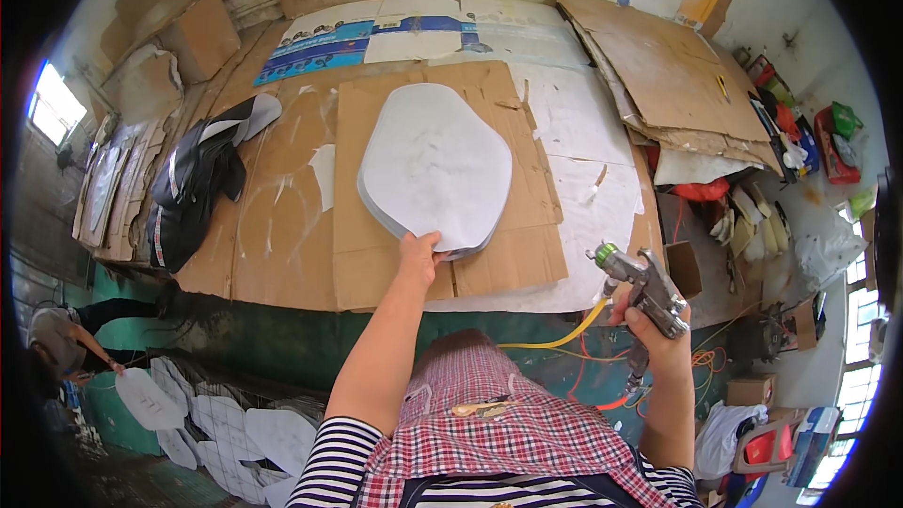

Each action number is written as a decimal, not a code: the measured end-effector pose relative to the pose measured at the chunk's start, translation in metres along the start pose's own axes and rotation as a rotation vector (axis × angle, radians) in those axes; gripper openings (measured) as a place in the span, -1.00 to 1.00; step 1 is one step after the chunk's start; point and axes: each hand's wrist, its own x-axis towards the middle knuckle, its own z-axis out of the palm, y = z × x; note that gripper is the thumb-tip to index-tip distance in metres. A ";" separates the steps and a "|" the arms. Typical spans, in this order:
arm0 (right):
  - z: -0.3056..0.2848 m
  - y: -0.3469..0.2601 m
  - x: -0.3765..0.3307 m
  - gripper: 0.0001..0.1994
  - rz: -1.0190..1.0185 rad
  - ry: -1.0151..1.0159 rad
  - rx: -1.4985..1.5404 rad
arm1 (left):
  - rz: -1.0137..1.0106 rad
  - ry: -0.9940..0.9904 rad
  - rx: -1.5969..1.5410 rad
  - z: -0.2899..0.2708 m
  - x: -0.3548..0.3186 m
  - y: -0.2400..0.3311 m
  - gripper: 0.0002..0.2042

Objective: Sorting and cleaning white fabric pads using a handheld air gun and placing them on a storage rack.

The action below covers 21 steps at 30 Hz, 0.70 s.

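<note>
My left hand [419,259] pinches the near edge of a rounded white sheet [437,165], thumb on top. Beneath it, further sheets show as a grey-white edge, so it looks like a stack, lying flat on a brown cardboard piece [527,254]. To the right, just off the table's front edge, my right hand [657,334] is wrapped around a spray gun [649,293]. The gun is metallic with a green ring at its front end, which points up and left. A yellow hose [564,334] runs by the gun; where it joins is partly hidden.
Cardboard sheets are stacked at the table's right [668,66]. A dark jacket [202,174] lies on the left side. Behind me at lower left, a person [71,339] holds a white sheet [149,399] beside several more on a rack. Hoses [705,362] trail over the green floor.
</note>
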 end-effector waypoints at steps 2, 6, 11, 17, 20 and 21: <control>0.000 -0.005 -0.009 -0.52 -0.008 0.013 0.046 | 0.201 -0.240 -0.222 -0.007 -0.019 0.021 -0.60; -0.011 -0.016 -0.021 -0.44 -0.040 -0.104 -0.015 | 0.507 -0.350 -0.489 -0.053 -0.082 0.095 -0.60; -0.008 -0.021 -0.030 -0.44 0.055 -0.134 -0.081 | 0.648 0.042 -0.761 -0.127 -0.183 0.181 -0.52; 0.012 -0.026 -0.011 -0.54 -0.034 -0.073 -0.046 | 0.887 -0.145 -0.367 -0.137 -0.251 0.180 -0.37; 0.008 -0.026 -0.011 -0.56 -0.056 0.025 -0.048 | 0.863 0.230 -0.249 -0.110 -0.259 0.179 -0.29; 0.003 -0.027 -0.013 -0.54 -0.054 0.036 -0.081 | 0.917 0.026 -0.262 -0.121 -0.252 0.177 -0.28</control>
